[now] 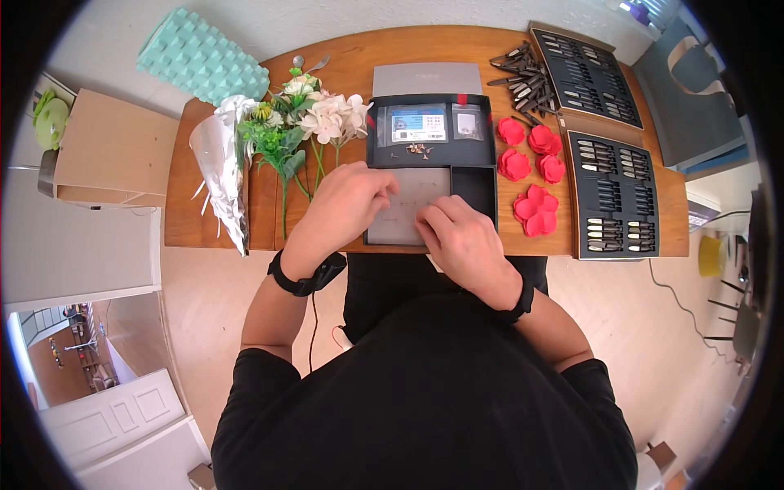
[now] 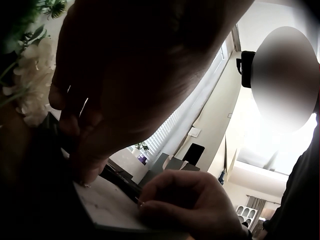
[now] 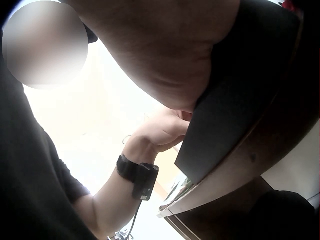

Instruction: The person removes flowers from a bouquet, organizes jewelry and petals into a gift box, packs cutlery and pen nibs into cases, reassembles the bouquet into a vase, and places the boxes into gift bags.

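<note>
Both hands work over a grey foam pad (image 1: 408,192) with small slits, set in a black box (image 1: 474,192) at the table's front edge. Above the pad's left side, my left hand (image 1: 347,200) bends its fingers, tips close to the surface; I cannot tell whether they hold anything. Thumb and forefinger of my right hand (image 1: 465,245) meet at the pad's right side, pinching a tiny shiny piece (image 2: 141,204) that glints in the left wrist view. Several small gold-coloured metal pieces (image 1: 420,149) lie in the box's other half (image 1: 457,155), below a labelled plastic packet (image 1: 418,124).
Artificial flowers (image 1: 327,118) and crumpled foil (image 1: 219,163) lie at the left. Red flower heads (image 1: 536,211) sit right of the box. Beyond them are two black trays (image 1: 616,196) of slim pieces and a loose dark pile (image 1: 527,82). A teal foam roller (image 1: 200,57) stands behind.
</note>
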